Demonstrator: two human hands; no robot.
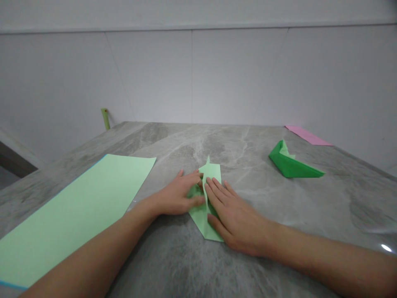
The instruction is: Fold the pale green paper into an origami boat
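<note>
A partly folded light green paper (208, 215) lies on the grey marble table (279, 215) in front of me. My left hand (180, 194) rests on its left side, fingers curled round a raised flap at the middle crease. My right hand (232, 215) lies flat on the paper's right side, fingers stretched out and pressing it down. The pointed tip of the fold shows beyond my fingertips.
A stack of light green sheets (74, 207) lies at the left. A dark green folded paper boat (291, 163) sits at the right, a pink sheet (308, 135) behind it. A green stick (106, 118) leans on the white wall.
</note>
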